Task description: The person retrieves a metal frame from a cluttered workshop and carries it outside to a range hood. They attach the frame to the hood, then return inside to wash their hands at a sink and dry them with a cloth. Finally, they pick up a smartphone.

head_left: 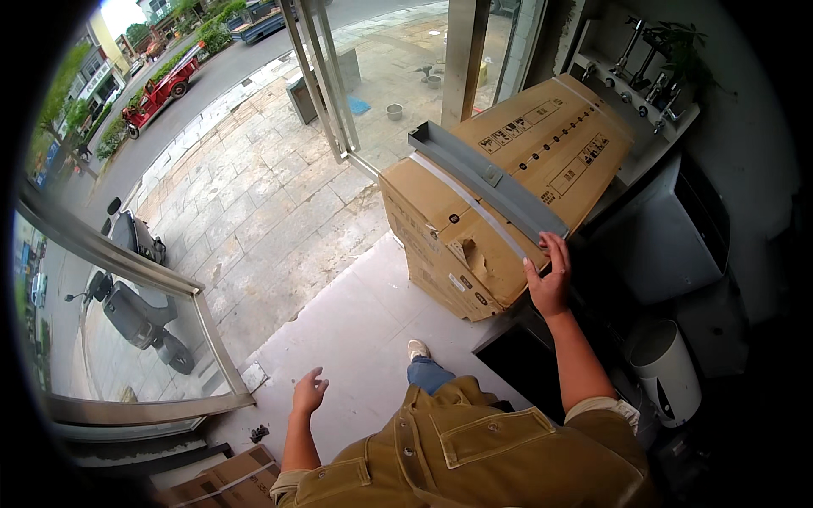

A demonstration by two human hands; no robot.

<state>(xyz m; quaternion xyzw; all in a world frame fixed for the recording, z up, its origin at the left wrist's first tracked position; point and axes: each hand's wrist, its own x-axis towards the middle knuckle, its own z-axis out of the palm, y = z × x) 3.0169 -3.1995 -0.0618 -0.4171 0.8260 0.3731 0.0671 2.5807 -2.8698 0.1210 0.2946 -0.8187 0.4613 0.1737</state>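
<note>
My right hand (550, 278) is at the near end of a long grey metal channel (483, 176), its fingers apart and the tips by the channel's end. I cannot tell whether they touch it. The channel lies across the top of a large brown cardboard box (542, 135). A pale strap (466, 199) runs over the box beside the channel, and the cardboard is torn near the close corner. My left hand (311, 392) hangs in the air over the pale floor, fingers partly spread, holding nothing.
Glass doors (144, 339) with metal frames stand around the doorway onto stone paving. A grey scooter (140, 322) is parked outside. At right are a white cylindrical bin (666, 372), a grey cabinet-like box (660, 237) and a tap display (635, 93). Another carton (224, 481) lies at lower left.
</note>
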